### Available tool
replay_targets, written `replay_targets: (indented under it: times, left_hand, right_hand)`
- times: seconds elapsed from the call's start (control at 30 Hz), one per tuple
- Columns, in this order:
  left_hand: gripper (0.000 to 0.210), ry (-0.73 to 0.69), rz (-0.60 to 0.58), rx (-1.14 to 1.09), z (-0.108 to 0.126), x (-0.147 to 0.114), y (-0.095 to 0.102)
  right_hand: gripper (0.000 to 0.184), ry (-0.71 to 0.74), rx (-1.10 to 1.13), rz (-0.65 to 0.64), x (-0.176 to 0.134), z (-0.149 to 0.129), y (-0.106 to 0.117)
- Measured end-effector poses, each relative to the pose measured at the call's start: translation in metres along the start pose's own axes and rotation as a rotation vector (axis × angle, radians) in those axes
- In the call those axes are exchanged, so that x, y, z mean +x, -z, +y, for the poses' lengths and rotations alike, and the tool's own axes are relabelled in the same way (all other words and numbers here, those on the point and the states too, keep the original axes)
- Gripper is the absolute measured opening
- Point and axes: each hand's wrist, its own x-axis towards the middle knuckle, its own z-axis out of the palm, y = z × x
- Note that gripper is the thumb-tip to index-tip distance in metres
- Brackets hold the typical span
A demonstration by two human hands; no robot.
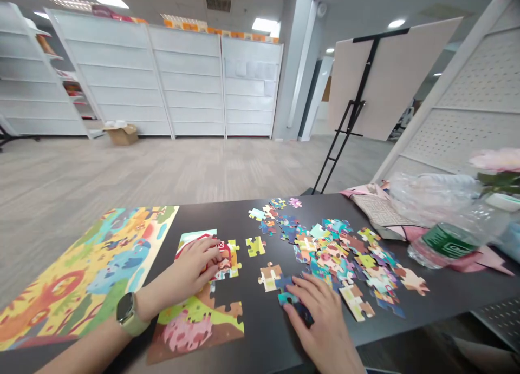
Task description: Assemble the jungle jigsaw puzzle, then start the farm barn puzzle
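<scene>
My left hand (199, 260) lies with its fingers spread over the partly joined jigsaw puzzle (190, 330), on the part with the red barn. A pink pig and green ground show in its lower part, and a gap of bare table sits at its right side. My right hand (317, 309) has thumb and fingers around a blue and teal puzzle piece (286, 297) low on the table; the fingers partly cover it. Just left of those fingertips is a cream and brown piece (270, 277). A yellow-green piece (255, 246) lies between the hands, apart from the puzzle.
A heap of loose puzzle pieces (333, 249) spreads beyond my right hand. The picture sheet (101, 271) lies at the left of the dark table (219, 217). To the right are a plastic bottle (450, 241), a patterned cloth bag (382, 211) and a pink flower (495, 159).
</scene>
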Motion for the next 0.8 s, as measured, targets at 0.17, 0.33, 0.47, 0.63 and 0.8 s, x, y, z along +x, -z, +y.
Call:
replay_targets:
  times: [0.17,0.33,0.47,0.63,0.8]
  left_hand:
    - [0.023,-0.001,-0.014,-0.032,0.004,0.001,0.003]
    - [0.022,-0.003,0.001,-0.062,0.005,0.001,0.005]
    - [0.025,-0.005,-0.002,-0.078,0.006,0.001,0.006]
    - [0.021,-0.005,-0.016,-0.066,0.004,0.001,0.006]
    - [0.021,0.002,-0.035,-0.041,0.001,0.001,0.004]
  right_hand:
    - [0.023,-0.202,-0.08,0.059,0.008,0.009,-0.002]
    - [0.035,-0.057,-0.013,-0.102,0.022,-0.025,-0.006]
    - [0.027,-0.017,0.093,-0.163,0.018,-0.046,-0.015]
    - [0.003,-0.029,0.101,-0.121,0.011,-0.039,-0.018]
    - [0.034,0.05,0.126,-0.187,0.016,-0.037,-0.015]
